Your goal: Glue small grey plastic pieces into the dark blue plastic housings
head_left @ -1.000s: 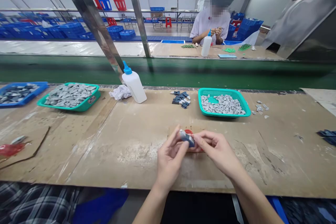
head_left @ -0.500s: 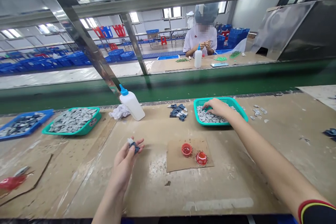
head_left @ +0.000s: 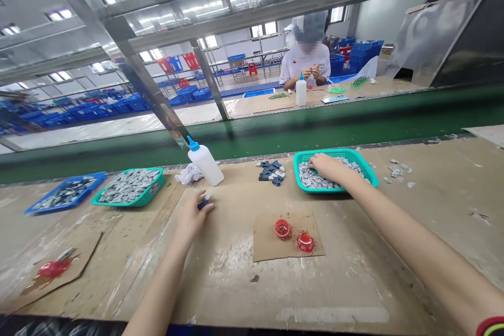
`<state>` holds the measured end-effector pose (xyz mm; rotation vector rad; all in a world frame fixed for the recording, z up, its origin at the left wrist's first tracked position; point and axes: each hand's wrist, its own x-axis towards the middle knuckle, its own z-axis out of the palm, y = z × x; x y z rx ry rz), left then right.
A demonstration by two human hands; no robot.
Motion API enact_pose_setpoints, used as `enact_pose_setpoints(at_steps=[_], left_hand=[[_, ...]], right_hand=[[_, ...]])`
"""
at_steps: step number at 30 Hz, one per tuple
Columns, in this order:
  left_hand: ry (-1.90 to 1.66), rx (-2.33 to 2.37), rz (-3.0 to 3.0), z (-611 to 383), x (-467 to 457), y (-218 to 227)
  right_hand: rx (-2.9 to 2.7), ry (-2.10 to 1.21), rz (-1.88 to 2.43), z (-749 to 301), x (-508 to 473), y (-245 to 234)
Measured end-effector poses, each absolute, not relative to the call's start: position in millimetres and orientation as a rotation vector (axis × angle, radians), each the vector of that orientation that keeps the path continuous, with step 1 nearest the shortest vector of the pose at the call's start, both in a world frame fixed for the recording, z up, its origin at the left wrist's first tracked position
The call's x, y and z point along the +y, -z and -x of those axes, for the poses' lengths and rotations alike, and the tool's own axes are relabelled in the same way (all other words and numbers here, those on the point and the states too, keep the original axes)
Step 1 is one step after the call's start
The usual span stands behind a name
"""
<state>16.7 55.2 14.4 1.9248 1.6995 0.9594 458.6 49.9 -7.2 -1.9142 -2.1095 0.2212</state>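
The left hand (head_left: pixel 191 215) is curled nearly closed around a small dark blue piece (head_left: pixel 203 203) over the table (head_left: pixel 236 278), while the right hand (head_left: pixel 325 167) lies with its fingers down among the gray pieces (head_left: pixel 311 177) in the teal basket (head_left: pixel 367 169), though whether it has hold of one is hard to tell. Much looks left to do: that basket, a second teal tray (head_left: pixel 128 188) and a blue tray (head_left: pixel 65 194) all hold many pieces, against one small cluster of dark blue pieces (head_left: pixel 271 172) beside the basket. No writing is readable, including the small tag (head_left: pixel 154 188) on the second tray.
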Motion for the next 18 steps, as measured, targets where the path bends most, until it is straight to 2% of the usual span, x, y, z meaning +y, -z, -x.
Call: enact_pose_setpoints(at_steps=[4,8,14,18], left_hand=[[-0.927,1.592,-2.237,-55.0,66.2,-20.7],[-0.758,1.258,-2.476,-123.7,84.3,-18.0],[-0.625,1.054,-2.510,-183.0,101.8,-1.7],[-0.692,1.095,-2.440,-166.6,86.5,-3.4]], right_hand=[[-2.005,-0.107,1.903,-458.4,22.8,-9.3],[-1.838,-0.079,1.825,-437.5,-39.2,-18.4],[-0.924,-0.849,1.539,-371.2,-135.8,13.2],[-0.583,-0.955,1.494,-347.4,-157.5,29.5]])
